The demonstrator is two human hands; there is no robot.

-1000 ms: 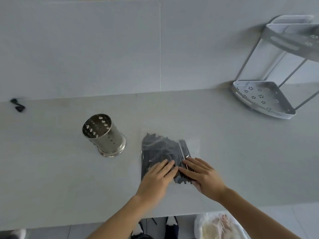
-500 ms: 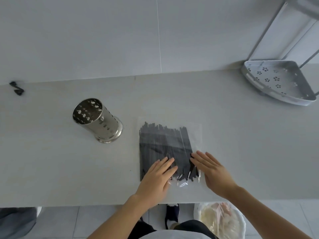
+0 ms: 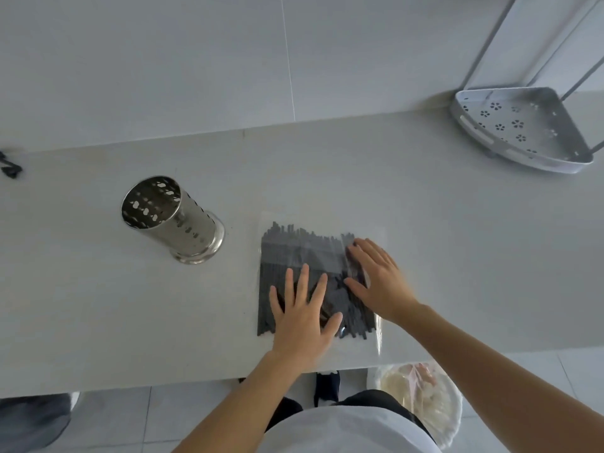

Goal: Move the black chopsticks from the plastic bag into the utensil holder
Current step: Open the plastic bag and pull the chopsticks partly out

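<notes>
A clear plastic bag [image 3: 380, 335] lies flat on the white counter [image 3: 457, 256], near its front edge. Inside it, several black chopsticks [image 3: 294, 253] lie side by side, pointing away from me. My left hand [image 3: 302, 317] rests flat on the near left part of the bag, fingers spread. My right hand [image 3: 379, 279] lies flat on the bag's right side, fingers apart and reaching toward its far corner. A perforated steel utensil holder [image 3: 176, 220] stands upright to the left of the bag, with nothing inside.
A grey metal corner rack [image 3: 523, 129] sits at the back right against the wall. A small black object [image 3: 9, 166] lies at the far left. Below the counter edge, a bin lined with a plastic bag [image 3: 421, 397] stands on the tiled floor.
Both hands have slid farther up the bag and spread flat. The chopsticks now lie more evenly in a row. The camera has tilted down and closer.
</notes>
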